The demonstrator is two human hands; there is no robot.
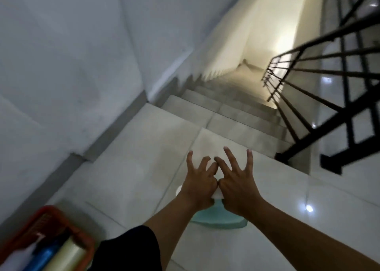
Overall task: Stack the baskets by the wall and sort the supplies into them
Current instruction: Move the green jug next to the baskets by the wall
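Observation:
My left hand (198,180) and my right hand (236,181) are stretched out side by side, fingers spread, thumbs touching. Below them a teal object (220,218) with a white top is partly covered by both hands; I cannot tell whether they touch it. At the bottom left, a red-orange basket (51,215) stands near the wall. It holds a blue item (44,256) and a roll of clear film (67,256). The whole view is blurred.
A white wall (61,75) with a grey skirting runs along the left. Straight ahead a staircase (236,106) descends from the tiled landing (133,157). A black metal railing (329,98) borders the stairs on the right.

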